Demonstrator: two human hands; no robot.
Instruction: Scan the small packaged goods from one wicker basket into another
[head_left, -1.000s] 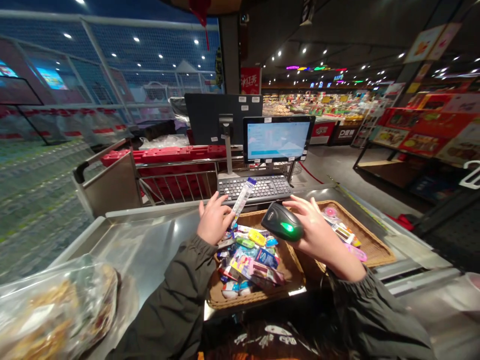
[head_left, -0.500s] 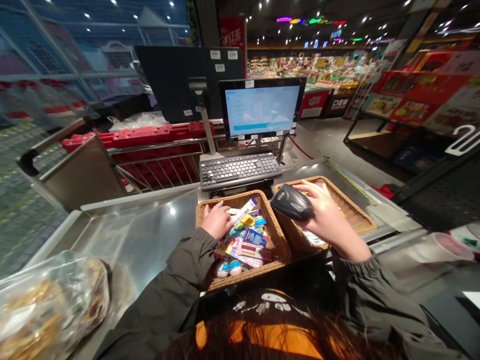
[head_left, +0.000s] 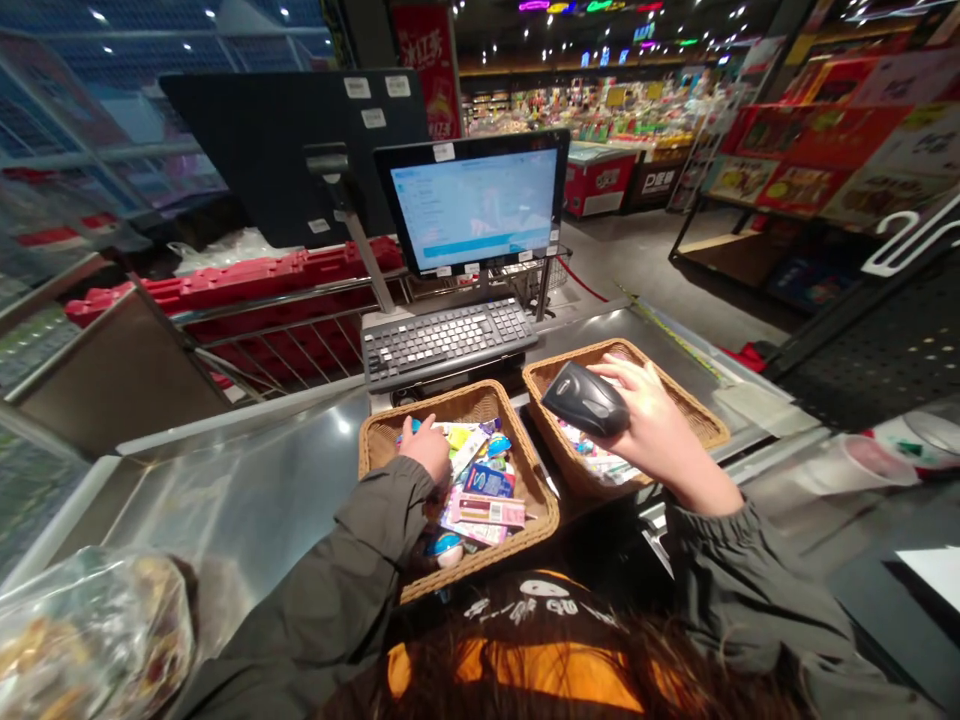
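Observation:
My left hand [head_left: 427, 450] reaches into the left wicker basket [head_left: 541, 520], its fingers curled at a small blue-topped pack [head_left: 409, 428] by the basket's far left side. Several small packets lie in that basket, among them a pink one [head_left: 491, 510], a dark blue one [head_left: 487, 482] and a blue-and-white egg-shaped pack [head_left: 448, 549]. A black handheld barcode scanner [head_left: 585, 400] is gripped in my right hand [head_left: 652, 415]. It hovers over the right wicker basket [head_left: 697, 420], whose packets [head_left: 592, 455] are partly hidden beneath it.
A keyboard [head_left: 450, 340] and a lit monitor [head_left: 476, 210] stand beyond the baskets. On the metal counter [head_left: 262, 480], a clear bag of food [head_left: 97, 630] lies at the near left. Plastic cups [head_left: 874, 465] stand at the right. Behind is a cart [head_left: 277, 340] with red crates.
My left hand has shifted to the left inside the basket, and its fingers are now at a blue-topped pack. The scanner stays over the right basket. The view has turned slightly right.

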